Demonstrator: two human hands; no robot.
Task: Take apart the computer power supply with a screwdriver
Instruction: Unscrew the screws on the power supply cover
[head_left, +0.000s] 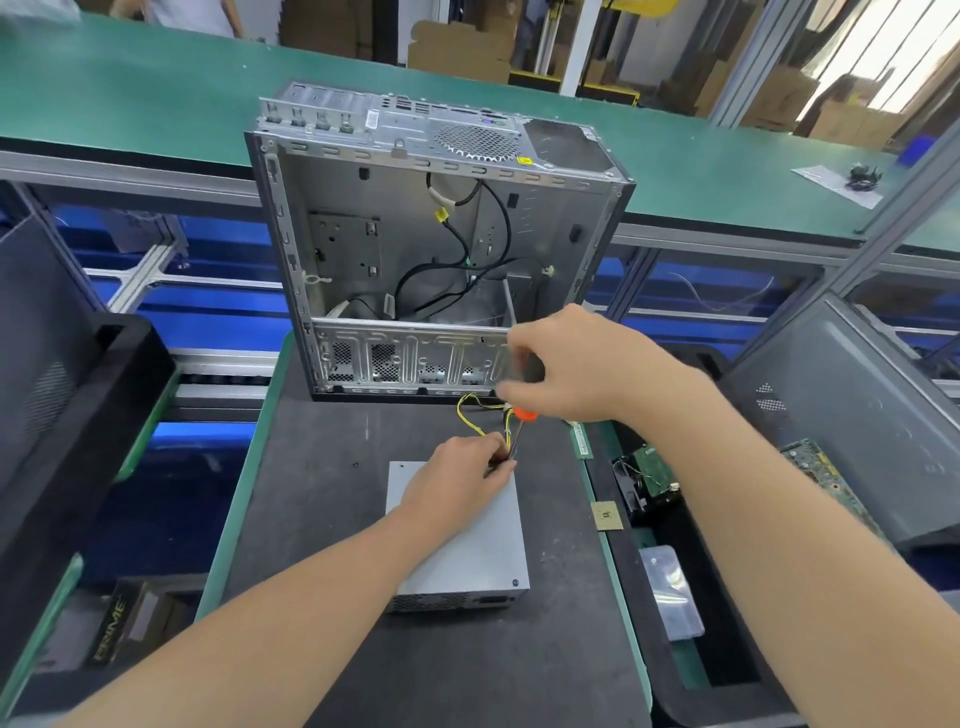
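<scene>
The power supply (460, 540), a closed grey metal box, lies flat on the dark mat (322, 519), its vented end facing the person. The left hand (457, 470) rests on the box's far end, fingers curled and pinching the lower end of the screwdriver (515, 434) shaft at the far right corner. Whether the tip sits in a screw cannot be told. Above that corner the right hand (566, 369), somewhat blurred, has its fingers wrapped round the screwdriver handle, which is mostly hidden; only the orange collar shows below the palm. The tool stands nearly upright. Yellow and black wires (470, 410) loop out from the box's far end, passing beside the left fingers. Just beyond the power supply, an opened computer case (436, 234) stands on the same mat, stripped inside except for loose cables. To the box's right lies a small square chip (607, 516), then a black tray (631, 587) holding circuit boards (647, 475) and a clear bag (670, 592).
</scene>
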